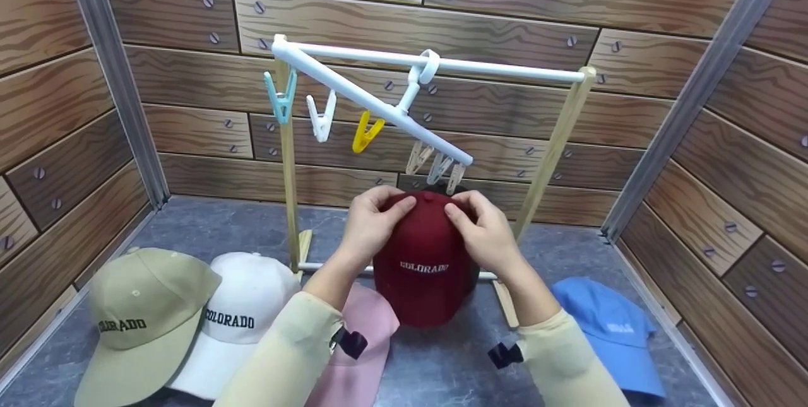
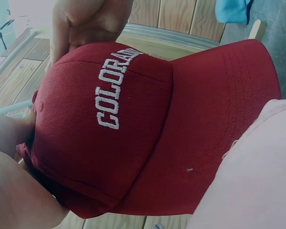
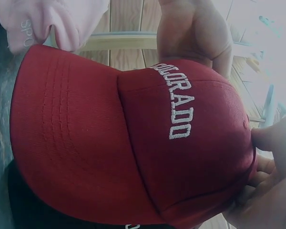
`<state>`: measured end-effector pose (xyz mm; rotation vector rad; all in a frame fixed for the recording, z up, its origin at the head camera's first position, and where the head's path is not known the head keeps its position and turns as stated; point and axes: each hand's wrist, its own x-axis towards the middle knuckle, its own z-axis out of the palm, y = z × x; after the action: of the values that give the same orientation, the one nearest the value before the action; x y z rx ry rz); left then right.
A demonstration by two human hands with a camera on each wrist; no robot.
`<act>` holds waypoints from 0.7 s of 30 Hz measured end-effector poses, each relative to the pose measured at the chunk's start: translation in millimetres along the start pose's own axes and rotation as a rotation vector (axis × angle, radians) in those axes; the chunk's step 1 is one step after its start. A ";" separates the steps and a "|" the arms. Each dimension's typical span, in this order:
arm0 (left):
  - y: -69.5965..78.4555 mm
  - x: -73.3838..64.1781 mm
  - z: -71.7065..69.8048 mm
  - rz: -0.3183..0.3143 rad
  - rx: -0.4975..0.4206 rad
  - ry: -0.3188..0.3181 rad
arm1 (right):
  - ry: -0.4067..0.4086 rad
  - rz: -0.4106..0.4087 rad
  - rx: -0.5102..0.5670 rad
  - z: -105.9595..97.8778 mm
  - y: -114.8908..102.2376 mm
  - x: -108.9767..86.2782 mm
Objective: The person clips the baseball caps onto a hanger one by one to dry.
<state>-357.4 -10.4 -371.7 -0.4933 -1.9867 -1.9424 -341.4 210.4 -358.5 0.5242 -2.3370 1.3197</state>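
Maroon COLORADO baseball cap point(image 1: 423, 236) is pinched at the crown by left hand point(image 1: 374, 221) and right hand point(image 1: 489, 230) — thumbs in front — just below endmost beige clothespin point(image 1: 456, 178). Tilted clip hanger point(image 1: 372, 103) could be swung, and dark cap point(image 3: 24, 210) behind displaced, if it were tugged or bumped.

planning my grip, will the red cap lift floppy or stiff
The red cap is probably light, being fabric. Its crown likely dents when squeezed, though it holds a dome here. The stitched brim looks stiffer and should keep its shape.
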 end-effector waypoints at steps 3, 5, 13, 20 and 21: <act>1.9 1.7 -0.5 0.017 0.008 0.004 | 0.006 -0.005 0.002 0.2 -0.4 3.5; 2.7 2.3 -0.9 0.024 0.020 0.005 | 0.008 -0.004 0.008 0.2 -1.0 5.7; 1.9 3.8 -3.1 0.032 0.039 0.003 | -0.007 0.015 0.040 1.2 -3.0 18.3; 1.8 4.1 -4.6 0.030 0.019 -0.009 | 0.016 0.073 0.033 3.1 -5.7 32.5; 1.7 4.2 -4.8 0.029 0.023 -0.010 | 0.020 0.084 0.030 3.4 -6.5 34.6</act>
<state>-360.4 -15.1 -368.1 -0.5235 -1.9947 -1.9018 -368.1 200.0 -337.6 0.4240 -2.3491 1.3930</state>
